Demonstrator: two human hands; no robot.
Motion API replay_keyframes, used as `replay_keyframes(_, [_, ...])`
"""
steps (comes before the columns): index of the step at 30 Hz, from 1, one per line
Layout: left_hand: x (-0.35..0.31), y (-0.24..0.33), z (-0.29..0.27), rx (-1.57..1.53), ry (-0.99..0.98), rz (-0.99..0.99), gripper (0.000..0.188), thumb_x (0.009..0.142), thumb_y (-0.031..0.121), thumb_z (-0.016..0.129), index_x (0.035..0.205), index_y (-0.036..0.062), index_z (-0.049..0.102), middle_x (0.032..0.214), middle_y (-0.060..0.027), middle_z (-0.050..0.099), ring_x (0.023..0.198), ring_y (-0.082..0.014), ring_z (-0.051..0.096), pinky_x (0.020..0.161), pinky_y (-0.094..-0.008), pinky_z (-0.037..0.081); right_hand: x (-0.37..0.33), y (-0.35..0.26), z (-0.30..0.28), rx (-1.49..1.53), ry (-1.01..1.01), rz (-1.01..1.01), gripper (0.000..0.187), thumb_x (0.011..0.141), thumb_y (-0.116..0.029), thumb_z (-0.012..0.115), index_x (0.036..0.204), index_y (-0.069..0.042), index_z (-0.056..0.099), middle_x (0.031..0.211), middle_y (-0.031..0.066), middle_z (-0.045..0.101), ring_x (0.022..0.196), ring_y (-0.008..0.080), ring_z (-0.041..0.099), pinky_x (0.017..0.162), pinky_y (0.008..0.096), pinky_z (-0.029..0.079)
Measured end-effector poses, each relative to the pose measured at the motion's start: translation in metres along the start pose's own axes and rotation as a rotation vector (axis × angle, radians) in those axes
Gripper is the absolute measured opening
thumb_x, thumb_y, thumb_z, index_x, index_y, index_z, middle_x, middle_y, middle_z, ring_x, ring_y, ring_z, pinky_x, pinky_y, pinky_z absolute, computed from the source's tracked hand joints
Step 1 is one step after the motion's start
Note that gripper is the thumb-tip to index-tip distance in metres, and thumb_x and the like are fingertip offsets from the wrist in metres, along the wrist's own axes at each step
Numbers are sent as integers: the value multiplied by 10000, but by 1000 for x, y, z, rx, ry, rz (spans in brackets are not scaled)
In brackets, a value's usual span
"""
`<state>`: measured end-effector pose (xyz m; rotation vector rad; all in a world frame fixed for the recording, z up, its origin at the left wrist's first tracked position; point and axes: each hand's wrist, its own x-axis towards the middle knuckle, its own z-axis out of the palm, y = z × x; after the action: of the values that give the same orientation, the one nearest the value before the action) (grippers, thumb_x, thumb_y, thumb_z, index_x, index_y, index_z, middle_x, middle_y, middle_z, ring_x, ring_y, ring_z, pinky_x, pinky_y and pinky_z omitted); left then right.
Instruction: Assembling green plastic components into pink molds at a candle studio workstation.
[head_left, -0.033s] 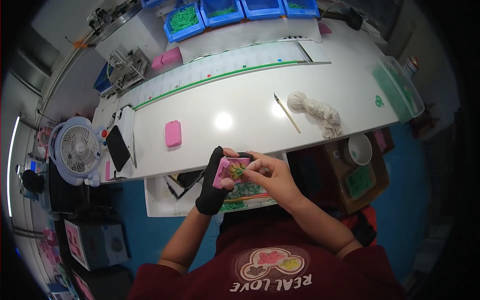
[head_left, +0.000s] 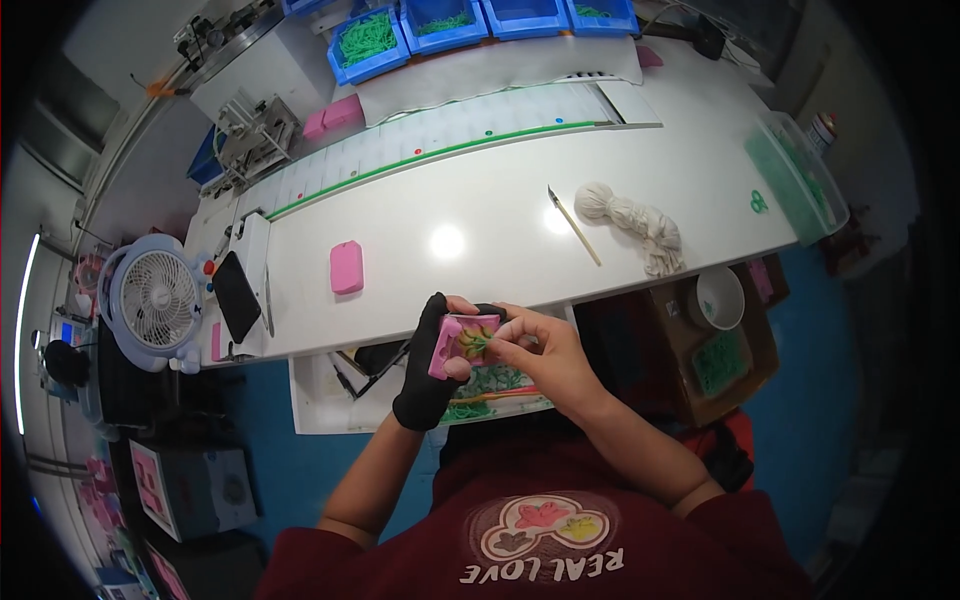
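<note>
In a black glove that leaves the fingertips bare, my left hand (head_left: 424,375) grips a small pink mold (head_left: 446,348) in front of my body, its hollow side turned up. A soft-looking piece (head_left: 473,343), branched and coloured green, yellow and brownish, lies partly inside the mold's hollow. My bare right hand (head_left: 552,360) pinches the right end of this piece between thumb and forefinger; the fingertips cover that end. Below both hands, an open drawer (head_left: 312,405) holds green bits and a thin orange-yellow stick (head_left: 500,395).
On the white table (head_left: 400,220) are a closed pink block (head_left: 347,268), a fine brush (head_left: 575,227), a knotted cloth (head_left: 632,225) and a phone-like black slab (head_left: 236,290). A fan (head_left: 155,285) stands left. Blue bins (head_left: 368,70) with green strands line the back.
The mold and my left hand have shifted very slightly downward. My right hand keeps its pinch on the branched piece.
</note>
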<state>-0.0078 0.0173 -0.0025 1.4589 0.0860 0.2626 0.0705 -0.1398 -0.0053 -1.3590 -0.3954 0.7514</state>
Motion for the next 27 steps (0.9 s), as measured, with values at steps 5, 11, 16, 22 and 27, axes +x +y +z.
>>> replay_keyframes(5, [0,-5,0,-11,14,6,753,713,526,794,1162,46,426,1122,-71,516,1033,-162,571,859,-298,500,0,2,9,171,67,-131,125,876,-43,673,912,76,667,822,21,668,651,-14,521,588,178,427])
replay_keyframes(11, [0,-7,-1,64,22,72,629,747,375,776,1171,53,439,1129,-72,519,1025,-169,569,854,-305,502,-1,-6,3,67,-8,32,95,901,-37,648,892,57,658,1387,174,501,951,97,598,810,238,499])
replay_keyframes(16, [2,-10,-3,80,22,123,597,771,389,757,1163,50,462,1084,-67,535,989,-170,577,808,-303,502,-1,-7,2,115,-16,35,95,900,-40,648,899,54,664,1390,234,488,972,109,607,813,236,500])
replay_keyframes(22, [4,-2,2,400,116,176,563,699,274,753,1150,66,488,1068,-89,551,912,-163,581,741,-293,491,2,5,8,25,103,-154,115,868,-66,681,895,46,686,644,92,671,801,75,621,917,297,439])
replay_keyframes(27, [6,6,5,492,161,170,569,656,173,745,1154,64,491,985,-82,585,765,-169,605,672,-296,504,-1,-4,11,85,121,-106,114,865,-67,689,898,42,687,637,97,669,882,99,654,944,319,431])
